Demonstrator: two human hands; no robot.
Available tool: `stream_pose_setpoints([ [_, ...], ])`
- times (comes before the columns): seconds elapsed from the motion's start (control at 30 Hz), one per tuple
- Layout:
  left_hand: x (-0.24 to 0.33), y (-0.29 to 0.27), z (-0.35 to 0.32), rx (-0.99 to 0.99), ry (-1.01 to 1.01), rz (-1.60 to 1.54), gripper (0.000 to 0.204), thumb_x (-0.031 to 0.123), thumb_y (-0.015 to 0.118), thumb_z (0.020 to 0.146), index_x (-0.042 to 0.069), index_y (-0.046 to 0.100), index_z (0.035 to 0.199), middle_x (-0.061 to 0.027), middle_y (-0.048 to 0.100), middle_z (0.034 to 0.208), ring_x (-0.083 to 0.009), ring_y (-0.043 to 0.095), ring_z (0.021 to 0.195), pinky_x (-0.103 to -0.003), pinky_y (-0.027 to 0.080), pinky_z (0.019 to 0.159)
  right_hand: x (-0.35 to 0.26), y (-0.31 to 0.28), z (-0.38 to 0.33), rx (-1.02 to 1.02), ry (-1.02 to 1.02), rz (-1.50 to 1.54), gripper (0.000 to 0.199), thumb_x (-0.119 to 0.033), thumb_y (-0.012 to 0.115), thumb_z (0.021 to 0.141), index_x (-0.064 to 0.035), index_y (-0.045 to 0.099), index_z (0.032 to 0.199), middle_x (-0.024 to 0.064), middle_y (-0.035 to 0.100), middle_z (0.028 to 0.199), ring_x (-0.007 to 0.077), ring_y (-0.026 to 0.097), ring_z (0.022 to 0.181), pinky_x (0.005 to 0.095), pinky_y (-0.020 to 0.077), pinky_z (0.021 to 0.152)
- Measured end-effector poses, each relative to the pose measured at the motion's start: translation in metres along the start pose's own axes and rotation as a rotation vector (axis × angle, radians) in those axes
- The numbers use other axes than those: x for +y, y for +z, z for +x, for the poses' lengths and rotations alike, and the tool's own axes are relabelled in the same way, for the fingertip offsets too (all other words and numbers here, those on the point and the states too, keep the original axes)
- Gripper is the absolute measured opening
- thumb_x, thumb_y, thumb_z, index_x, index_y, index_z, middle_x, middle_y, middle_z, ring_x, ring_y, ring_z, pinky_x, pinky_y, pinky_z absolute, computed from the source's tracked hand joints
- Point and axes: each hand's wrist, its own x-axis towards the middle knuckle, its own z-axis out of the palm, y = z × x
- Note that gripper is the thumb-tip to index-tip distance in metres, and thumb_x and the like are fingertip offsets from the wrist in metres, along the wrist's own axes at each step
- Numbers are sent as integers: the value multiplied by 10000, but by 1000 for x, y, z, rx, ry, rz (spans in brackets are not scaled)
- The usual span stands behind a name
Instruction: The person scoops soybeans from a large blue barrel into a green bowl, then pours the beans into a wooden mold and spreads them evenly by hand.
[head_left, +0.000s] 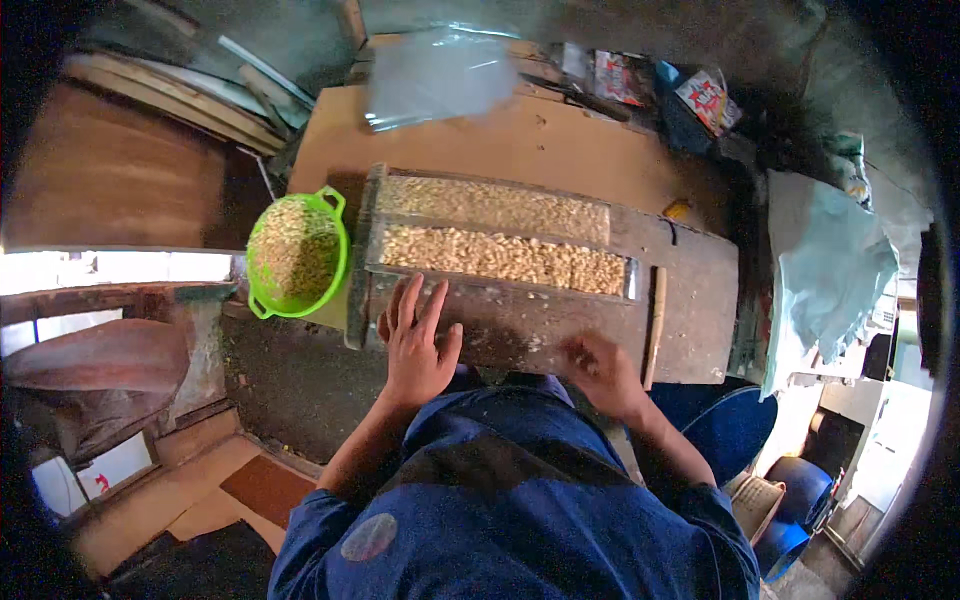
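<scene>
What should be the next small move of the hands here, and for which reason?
Probably the left hand should gently even out the nearer row of pale pieces: the hand is open and appears close to that row, whose surface looks lumpier than that of the farther row.

Left hand palm down, 5 digits spread — right hand blurred, fingers look bent, grip unclear.

I get a dim, grainy feed: glare burns out 1 strip at left and 1 opening at right, the right hand is blurred, and fisheye edges bend into black.
</scene>
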Motion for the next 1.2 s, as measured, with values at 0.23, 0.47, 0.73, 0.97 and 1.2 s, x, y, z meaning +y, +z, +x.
stream_pose_setpoints([
  [0.23,-44,-11,10,143,-214,-20,622,345,594,971,155,390,1528,-290,138,1601,-456,113,1487,-564,156,1163,45,26,-53,-418,225,562,565,-456,538,1013,-73,526,1428,126,564,1411,236,479,1322,383,319,1142],
  [0.47,-66,-5,24,103,-188,-114,678,437,542,979,165,322,1560,-343,230,1560,-511,216,1447,-584,140,1173,100,31,-93,-401,757,373,619,-498,444,1041,-43,478,1460,122,525,1456,237,458,1343,368,317,1143],
  [0.73,-57,-15,34,46,-22,122,720,396,552,964,32,309,1537,-186,329,1579,-396,227,1488,-603,99,1173,17,20,-68,-383,459,428,661,-536,469,1015,-15,512,1419,111,563,1408,245,531,1263,379,384,1088],
  [0.97,-55,-15,35,-1,76,194,699,419,567,950,44,375,1508,-150,396,1539,-326,269,1483,-620,47,1166,-64,15,19,-99,-107,-106,493,-259,678,932,22,569,1322,185,635,1270,314,579,1216,413,451,1014],
  [1.2,-60,-17,26,-57,122,103,725,411,611,905,83,383,1510,-148,359,1565,-332,236,1500,-658,83,1161,-114,91,134,-33,-631,-510,579,-379,644,922,-31,524,1369,196,532,1385,377,477,1308,496,374,1109],
])
